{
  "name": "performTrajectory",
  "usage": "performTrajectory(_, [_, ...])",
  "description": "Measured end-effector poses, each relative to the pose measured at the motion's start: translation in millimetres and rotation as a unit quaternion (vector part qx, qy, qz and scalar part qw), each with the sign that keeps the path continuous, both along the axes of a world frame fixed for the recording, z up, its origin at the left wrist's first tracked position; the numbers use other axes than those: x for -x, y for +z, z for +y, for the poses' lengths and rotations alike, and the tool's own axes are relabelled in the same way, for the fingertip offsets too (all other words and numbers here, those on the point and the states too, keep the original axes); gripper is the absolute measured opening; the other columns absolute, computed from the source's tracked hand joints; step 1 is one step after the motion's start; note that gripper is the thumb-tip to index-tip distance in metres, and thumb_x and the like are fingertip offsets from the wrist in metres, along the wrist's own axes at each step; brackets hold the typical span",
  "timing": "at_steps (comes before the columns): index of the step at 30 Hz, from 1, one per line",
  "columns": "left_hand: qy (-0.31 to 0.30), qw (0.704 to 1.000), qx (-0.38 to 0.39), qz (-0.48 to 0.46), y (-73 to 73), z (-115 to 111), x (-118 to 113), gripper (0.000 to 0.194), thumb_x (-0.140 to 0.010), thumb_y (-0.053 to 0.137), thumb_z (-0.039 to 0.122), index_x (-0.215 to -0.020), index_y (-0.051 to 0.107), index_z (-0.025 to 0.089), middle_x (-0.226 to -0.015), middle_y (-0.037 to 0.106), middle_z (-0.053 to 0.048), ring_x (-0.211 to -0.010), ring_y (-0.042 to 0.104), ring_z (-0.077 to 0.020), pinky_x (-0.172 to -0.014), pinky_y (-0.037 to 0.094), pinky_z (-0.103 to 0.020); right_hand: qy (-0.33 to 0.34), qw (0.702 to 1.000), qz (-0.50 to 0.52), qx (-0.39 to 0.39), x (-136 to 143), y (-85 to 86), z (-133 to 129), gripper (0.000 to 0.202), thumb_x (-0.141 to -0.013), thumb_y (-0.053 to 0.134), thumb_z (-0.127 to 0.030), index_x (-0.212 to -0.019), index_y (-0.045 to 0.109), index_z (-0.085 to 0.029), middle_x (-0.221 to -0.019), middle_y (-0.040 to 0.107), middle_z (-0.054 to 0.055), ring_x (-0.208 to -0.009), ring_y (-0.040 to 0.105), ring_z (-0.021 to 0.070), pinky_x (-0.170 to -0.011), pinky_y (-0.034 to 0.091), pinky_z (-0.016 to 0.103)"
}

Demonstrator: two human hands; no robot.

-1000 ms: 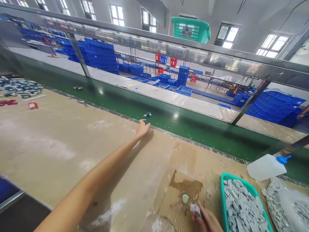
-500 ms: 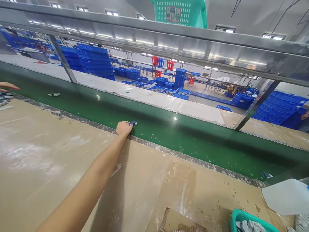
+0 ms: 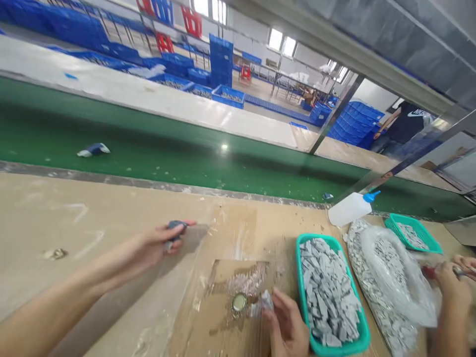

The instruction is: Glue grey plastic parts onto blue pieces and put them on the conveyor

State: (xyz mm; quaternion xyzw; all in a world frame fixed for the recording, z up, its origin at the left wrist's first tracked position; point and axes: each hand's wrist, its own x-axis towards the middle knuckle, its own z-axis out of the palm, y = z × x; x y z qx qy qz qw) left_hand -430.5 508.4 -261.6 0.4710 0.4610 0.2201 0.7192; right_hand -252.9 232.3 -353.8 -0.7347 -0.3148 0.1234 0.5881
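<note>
My left hand (image 3: 171,239) is closed around a small dark blue and grey piece (image 3: 176,226), held just above the tan tabletop. Low in the view, the fingertips of my right hand (image 3: 289,325) pinch a small light grey piece (image 3: 267,299). That piece is beside a small round cap (image 3: 239,302) with pale contents, which sits on a stained cardboard sheet (image 3: 223,277). Right of my right hand, a green basket (image 3: 299,267) is filled with similar flat grey pieces (image 3: 329,292).
A green conveyor belt (image 3: 193,163) runs behind the table, carrying a blue and white piece (image 3: 93,149). A white squeeze bottle (image 3: 349,209), a plastic bag of grey pieces (image 3: 390,263) and another green basket (image 3: 433,242) stand right. Another person's hand (image 3: 451,282) works there.
My left hand has drawn back from the belt to above the table, holding the dark piece. The view has turned right and down, bringing my right hand and the filled basket into sight.
</note>
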Motion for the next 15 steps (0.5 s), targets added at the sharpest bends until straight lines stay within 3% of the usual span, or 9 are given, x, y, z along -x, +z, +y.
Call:
performTrajectory(3, [-0.099, 0.990, 0.048, -0.084, -9.8, -63, -4, 0.038, -0.088, 0.067, 0.050, -0.113, 0.069, 0.023, -0.079, 0.049, 0.001, -0.072, 0.043, -0.0121, -0.070, 0.038, -0.024, 0.053, 0.998, 0.013, 0.039, -7, 13.3, -1, 0.031, -0.091, 0.067, -0.041, -0.112, 0.076, -0.020, -0.103, 0.078, 0.010, -0.091, 0.075, 0.0226, -0.080, 0.063, 0.030])
performTrajectory(5, [-0.143, 0.983, 0.039, -0.109, -11.8, -86, -8, 0.049, -0.084, 0.069, 0.059, -0.117, 0.069, 0.023, -0.077, 0.049, 0.001, -0.074, 0.044, -0.0132, -0.072, 0.039, -0.024, 0.077, 0.995, -0.023, 0.064, -12, 21.6, 1, 0.026, -0.092, 0.066, -0.037, -0.110, 0.077, -0.022, -0.104, 0.078, 0.009, -0.093, 0.074, 0.0209, -0.082, 0.061, 0.030])
performTrajectory(9, [-0.173, 0.977, 0.012, -0.126, -18.3, -95, -14, 0.045, -0.084, 0.070, 0.054, -0.112, 0.070, 0.018, -0.074, 0.055, 0.001, -0.070, 0.050, -0.0130, -0.070, 0.041, -0.025, 0.092, 0.986, -0.128, 0.047, -14, 29.2, 2, 0.024, -0.094, 0.065, -0.026, -0.117, 0.074, -0.024, -0.098, 0.076, 0.006, -0.087, 0.069, 0.0160, -0.074, 0.058, 0.028])
performTrajectory(15, [-0.103, 0.975, 0.111, -0.163, -34.1, -90, -13, 0.035, -0.063, 0.090, 0.035, -0.085, 0.071, 0.015, -0.080, 0.073, -0.003, -0.075, 0.066, -0.0154, -0.076, 0.052, -0.029, 0.144, 0.952, -0.270, 0.025, -6, 31.4, 7, 0.032, -0.091, 0.068, -0.011, -0.119, 0.072, -0.025, -0.090, 0.073, 0.004, -0.082, 0.063, 0.0158, -0.072, 0.054, 0.032])
